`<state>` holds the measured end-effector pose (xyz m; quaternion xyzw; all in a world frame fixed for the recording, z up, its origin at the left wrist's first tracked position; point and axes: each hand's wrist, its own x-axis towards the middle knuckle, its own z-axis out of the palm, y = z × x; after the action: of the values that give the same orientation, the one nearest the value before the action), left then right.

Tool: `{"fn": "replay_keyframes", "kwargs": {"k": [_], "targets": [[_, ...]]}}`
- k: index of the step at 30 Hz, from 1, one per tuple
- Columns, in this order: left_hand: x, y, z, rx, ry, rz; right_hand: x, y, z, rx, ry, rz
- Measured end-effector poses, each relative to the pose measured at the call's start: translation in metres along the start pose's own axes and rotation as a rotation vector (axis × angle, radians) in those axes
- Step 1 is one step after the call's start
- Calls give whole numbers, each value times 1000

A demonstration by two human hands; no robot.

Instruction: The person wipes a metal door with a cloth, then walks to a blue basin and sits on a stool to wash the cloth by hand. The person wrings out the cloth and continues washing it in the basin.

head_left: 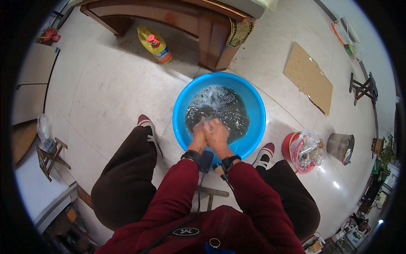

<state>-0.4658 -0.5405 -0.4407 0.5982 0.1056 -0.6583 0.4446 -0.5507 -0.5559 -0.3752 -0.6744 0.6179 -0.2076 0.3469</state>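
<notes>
A round blue basin (178, 114) stands on the floor between my feet. Grey, murky water (239, 122) fills its lower part, with white suds (213, 95) toward the far side. My left hand (198, 134) and my right hand (217, 133) press together over the near part of the water. Their fingers are curled and closed against each other, wet at the tips. Whatever lies between them, if anything, is hidden. Both wrists carry black straps with small devices and cables.
Beyond the basin is brown wooden furniture (211, 42), with a yellow bottle (154, 44) by it. Flat cardboard (308, 76) lies to the right. Nearer are a red bucket with plastic bags (289, 146) and a metal bucket (339, 146). Small folding stools (50, 158) stand at the sides.
</notes>
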Motion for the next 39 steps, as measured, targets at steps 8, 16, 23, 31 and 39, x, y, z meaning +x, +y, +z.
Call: {"fn": "replay_keyframes", "kwargs": {"k": [8,16,23,31,39], "targets": [[-12,3,10,352,125,121,32,64,-76,-295,88,316],[-3,17,-8,606,384,534,-2,57,-21,-863,-60,-232],[-38,27,6,675,-16,738,-27,33,-50,-789,-177,-231],[-100,46,21,603,-340,401,-27,-63,-148,-171,-198,-234],[-170,86,33,680,-318,401,-18,-92,-193,187,-218,-115]]}}
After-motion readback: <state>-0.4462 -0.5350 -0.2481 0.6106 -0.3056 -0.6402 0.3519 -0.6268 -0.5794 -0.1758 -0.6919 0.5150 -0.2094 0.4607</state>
